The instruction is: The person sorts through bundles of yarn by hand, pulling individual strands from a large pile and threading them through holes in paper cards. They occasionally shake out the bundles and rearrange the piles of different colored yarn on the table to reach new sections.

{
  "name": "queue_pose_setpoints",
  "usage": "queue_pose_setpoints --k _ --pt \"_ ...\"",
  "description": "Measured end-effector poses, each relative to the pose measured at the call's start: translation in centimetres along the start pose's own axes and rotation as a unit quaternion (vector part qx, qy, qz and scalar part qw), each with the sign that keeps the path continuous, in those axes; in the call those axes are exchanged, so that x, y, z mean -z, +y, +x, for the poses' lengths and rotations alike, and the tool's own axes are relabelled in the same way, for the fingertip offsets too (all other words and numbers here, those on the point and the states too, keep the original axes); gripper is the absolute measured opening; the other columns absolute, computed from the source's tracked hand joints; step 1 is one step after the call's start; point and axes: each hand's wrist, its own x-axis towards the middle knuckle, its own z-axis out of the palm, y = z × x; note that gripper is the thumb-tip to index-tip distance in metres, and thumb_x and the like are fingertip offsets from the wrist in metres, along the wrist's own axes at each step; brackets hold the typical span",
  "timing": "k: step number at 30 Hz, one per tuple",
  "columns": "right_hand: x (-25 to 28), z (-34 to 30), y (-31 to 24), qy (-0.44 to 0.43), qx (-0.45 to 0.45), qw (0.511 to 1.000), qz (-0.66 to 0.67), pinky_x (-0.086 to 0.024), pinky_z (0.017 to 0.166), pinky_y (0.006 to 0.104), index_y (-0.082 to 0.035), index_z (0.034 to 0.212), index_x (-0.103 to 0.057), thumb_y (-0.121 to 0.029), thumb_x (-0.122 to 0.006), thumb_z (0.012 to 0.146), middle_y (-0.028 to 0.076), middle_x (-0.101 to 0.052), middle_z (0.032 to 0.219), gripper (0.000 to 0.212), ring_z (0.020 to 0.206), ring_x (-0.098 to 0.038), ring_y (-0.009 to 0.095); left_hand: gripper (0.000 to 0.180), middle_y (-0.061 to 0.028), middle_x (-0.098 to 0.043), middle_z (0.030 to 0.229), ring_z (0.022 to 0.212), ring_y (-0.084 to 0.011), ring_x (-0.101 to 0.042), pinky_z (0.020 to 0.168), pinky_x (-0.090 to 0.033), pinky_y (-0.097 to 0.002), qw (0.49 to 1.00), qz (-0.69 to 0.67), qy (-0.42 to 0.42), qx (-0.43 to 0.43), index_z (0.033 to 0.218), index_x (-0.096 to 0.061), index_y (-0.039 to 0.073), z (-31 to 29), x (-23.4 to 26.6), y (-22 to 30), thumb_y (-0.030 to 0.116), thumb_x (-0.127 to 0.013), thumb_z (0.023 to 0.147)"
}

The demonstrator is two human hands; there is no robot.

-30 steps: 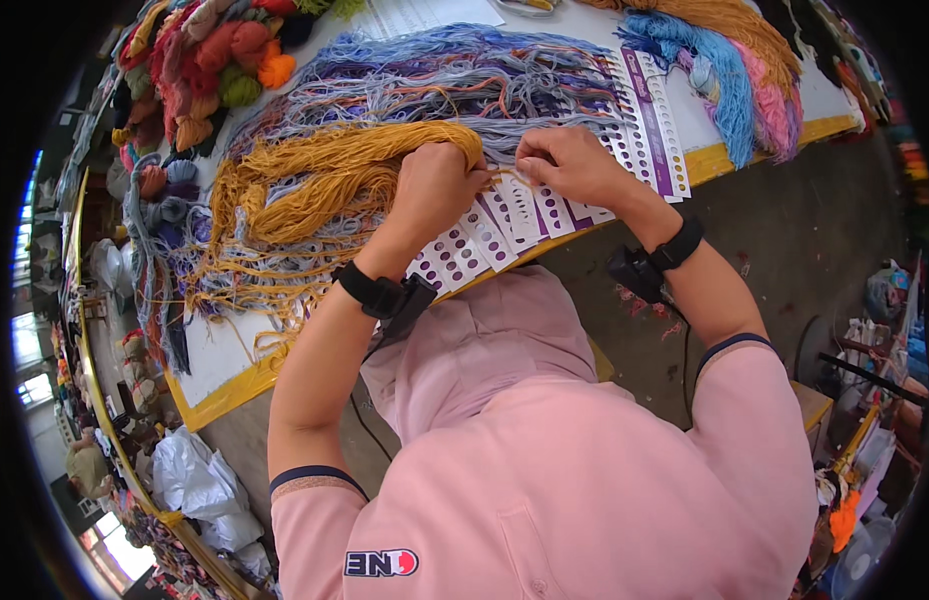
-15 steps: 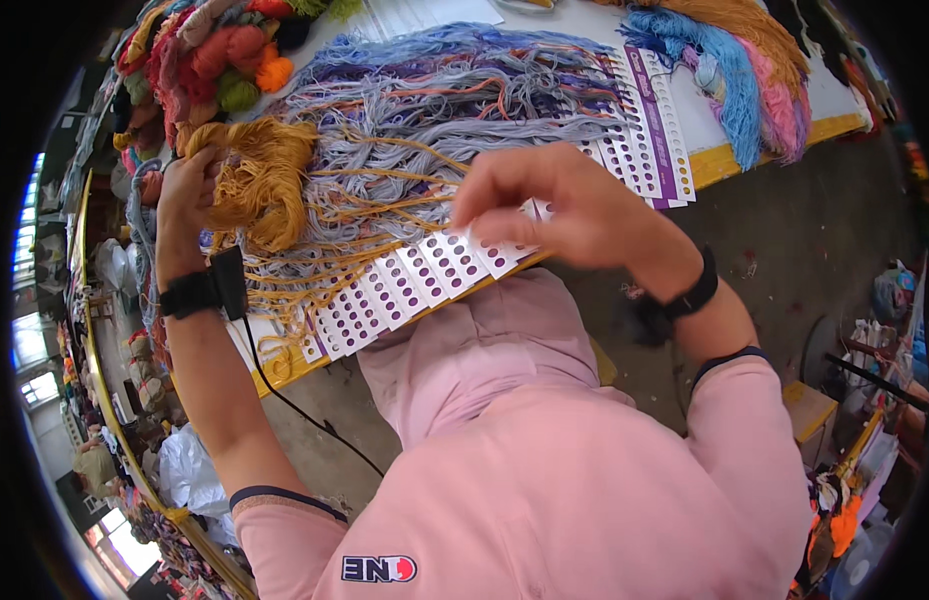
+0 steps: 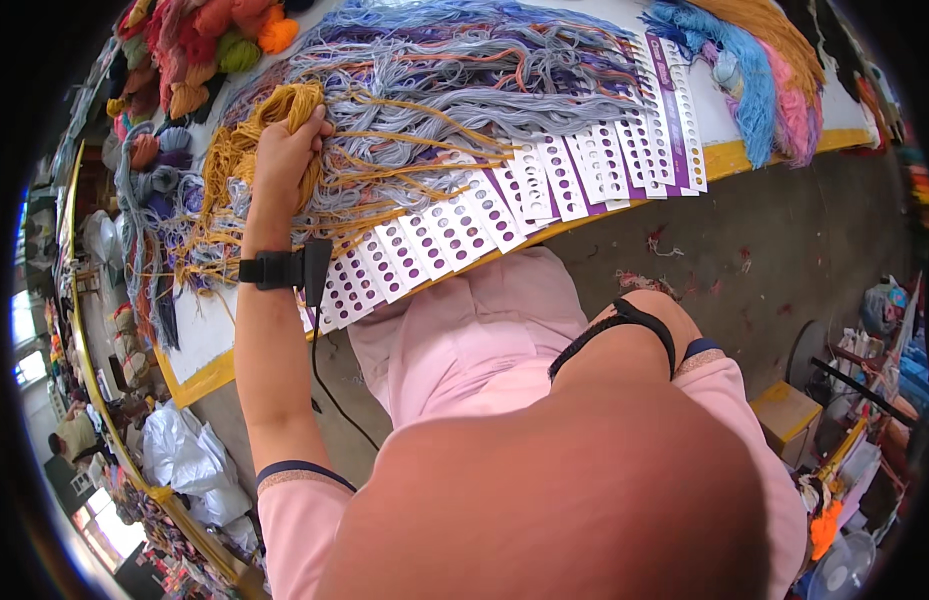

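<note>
My left hand (image 3: 287,158) is closed around a skein of golden-yellow thread (image 3: 229,150), above the left part of the table. Loose yellow strands (image 3: 414,175) run from near it to the right, across grey-blue and purple threads (image 3: 464,105). Under those threads lies an overlapping row of white cards with punched holes (image 3: 444,235), along the table's near edge. My right hand (image 3: 574,490) is raised very close to the camera, large and blurred. Its fingers are hidden, so whether it holds anything does not show.
Balls and skeins of red, orange and green yarn (image 3: 219,50) are heaped at the far left. Blue, pink and brown skeins (image 3: 754,100) hang over the table's right edge. White plastic bags (image 3: 189,460) lie at the left. A cable (image 3: 329,385) trails from my left wristband.
My left hand has moved right with the yellow skein, over the spread threads. The right hand has left the cards and come up toward the camera.
</note>
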Motion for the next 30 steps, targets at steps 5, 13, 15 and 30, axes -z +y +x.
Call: queue_pose_setpoints --k 5,13,15,30 --pt "-0.1 0.3 0.5 -0.003 0.019 1.0 0.005 -0.048 0.063 0.029 -0.002 0.09 -0.066 -0.006 -0.064 0.086 0.008 -0.064 0.084 0.006 0.072 -0.062 0.021 0.028 0.0033 -0.053 0.066 0.058 -0.0062 -0.045 0.055 -0.035 -0.0224 1.0 -0.019 0.012 -0.011 0.081 -0.069 0.002 0.3 0.2 -0.6 0.027 -0.065 0.092" --pt "5.2 -2.3 -0.8 0.028 -0.081 0.923 -0.375 -0.049 0.063 0.0331 -0.004 0.089 -0.067 -0.005 -0.064 0.083 0.01 -0.065 0.084 0.006 0.073 -0.062 0.027 0.035 0.0049 -0.049 0.059 0.043 -0.003 -0.034 0.04 -0.022 -0.0205 0.999 -0.035 -0.014 0.024 0.078 -0.066 0.005 -0.7 1.8 2.3 0.035 -0.06 0.094" --pt "8.8 -6.1 -3.8 0.02 -0.183 0.685 -0.705 -0.051 0.07 0.0394 -0.007 0.094 -0.069 -0.004 -0.067 0.078 0.011 -0.065 0.087 0.016 0.081 -0.062 0.031 0.036 0.0046 -0.048 0.056 0.039 -0.0026 -0.031 0.037 -0.019 -0.0208 0.999 -0.016 -0.022 0.034 0.079 -0.065 0.005 -1.9 2.0 4.5 0.037 -0.06 0.094" --pt "14.0 -11.6 -7.6 0.092 -0.302 0.523 -0.792 -0.048 0.065 0.0364 -0.005 0.092 -0.066 -0.012 -0.068 0.082 0.011 -0.06 0.083 0.013 0.073 -0.06 0.025 0.044 -0.0143 -0.061 0.115 0.101 -0.0191 -0.059 0.086 -0.049 -0.0292 0.8 -0.539 -0.251 0.08 0.131 -0.048 -0.006 -8.3 -6.4 8.4 0.027 -0.044 0.102"
